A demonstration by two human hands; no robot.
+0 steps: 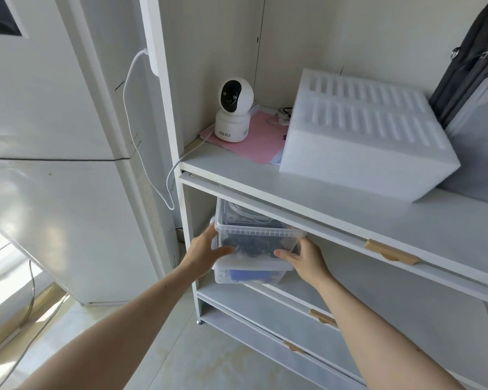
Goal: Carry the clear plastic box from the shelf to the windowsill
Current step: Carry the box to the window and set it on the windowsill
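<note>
Because the clear plastic box (258, 235) sits on another box (248, 273), the left hand (206, 250) and right hand (303, 258) probably squeeze its sides to lift

A home: fridge (54, 164), shelf unit (335, 198), security camera (234, 111).

Clear plastic box (258, 235): lidless, ribbed rim, transparent walls showing dark parts and a coiled cable inside. It sits in the left end of the shelf (335, 204) unit's lower compartment, stacked upon a second lidded clear box (248, 273) holding blue items. Its front edge projects past the shelf front, roughly level.
</note>
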